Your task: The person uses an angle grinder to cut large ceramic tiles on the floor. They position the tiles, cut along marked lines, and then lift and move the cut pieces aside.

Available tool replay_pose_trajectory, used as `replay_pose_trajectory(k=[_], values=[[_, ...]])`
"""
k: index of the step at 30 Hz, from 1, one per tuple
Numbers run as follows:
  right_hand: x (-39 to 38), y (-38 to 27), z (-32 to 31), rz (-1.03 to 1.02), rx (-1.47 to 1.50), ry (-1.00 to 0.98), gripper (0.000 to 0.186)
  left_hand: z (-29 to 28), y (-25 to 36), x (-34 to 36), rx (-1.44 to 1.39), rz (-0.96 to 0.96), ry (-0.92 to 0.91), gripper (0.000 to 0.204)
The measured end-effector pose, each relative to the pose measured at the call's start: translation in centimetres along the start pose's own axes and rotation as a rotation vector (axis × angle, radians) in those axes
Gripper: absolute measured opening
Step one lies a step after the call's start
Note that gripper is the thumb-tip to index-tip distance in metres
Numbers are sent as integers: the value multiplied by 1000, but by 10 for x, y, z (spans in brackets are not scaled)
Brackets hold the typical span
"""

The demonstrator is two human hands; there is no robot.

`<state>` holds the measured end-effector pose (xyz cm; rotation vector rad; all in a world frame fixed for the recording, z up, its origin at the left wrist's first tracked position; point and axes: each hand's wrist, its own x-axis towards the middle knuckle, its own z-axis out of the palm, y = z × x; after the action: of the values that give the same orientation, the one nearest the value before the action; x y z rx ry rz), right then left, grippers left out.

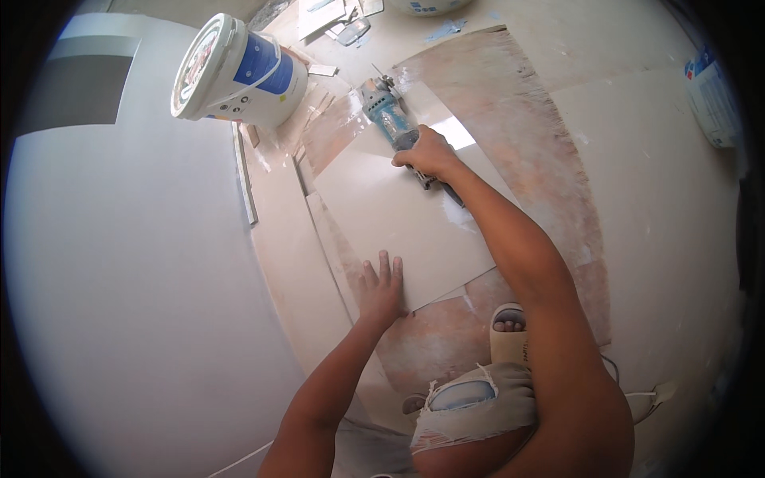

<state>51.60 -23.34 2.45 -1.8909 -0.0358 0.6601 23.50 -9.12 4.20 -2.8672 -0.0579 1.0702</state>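
A large pale, glossy tile (358, 191) lies at a slant across a dusty reddish board (534, 103) on the floor. With fingers spread, my left hand (382, 289) rests on the tile's near left edge. My right hand (430, 154) is wrapped round the body of a teal angle grinder (388, 114), over the far part of the tile. The grinder's head points away from me, toward the tile's far edge; I cannot tell whether it touches the tile. Its disc shows only as a thin edge.
A white bucket with a blue label (267, 68) stands at the far left by the white wall (159, 263). Another bucket (712, 99) is at the far right. Tile scraps (323, 16) lie at the back. My sandalled foot (510, 331) is close to the tile's near edge.
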Motion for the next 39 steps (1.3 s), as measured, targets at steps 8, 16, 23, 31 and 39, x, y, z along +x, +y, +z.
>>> replay_pose_trajectory(k=[8,16,23,31,39], values=[[4,4,2,-26,-18,39,79,10,-6,0,10,41,45,135],[10,5,0,14,-12,0,79,3,-1,4,19,-12,-54,137],[7,2,1,6,39,12,76,2,-1,2,2,-10,-34,134],[8,2,-1,6,15,10,78,0,0,2,5,-20,-43,135],[10,3,-3,22,20,-20,76,-3,1,3,-3,-32,-74,134]])
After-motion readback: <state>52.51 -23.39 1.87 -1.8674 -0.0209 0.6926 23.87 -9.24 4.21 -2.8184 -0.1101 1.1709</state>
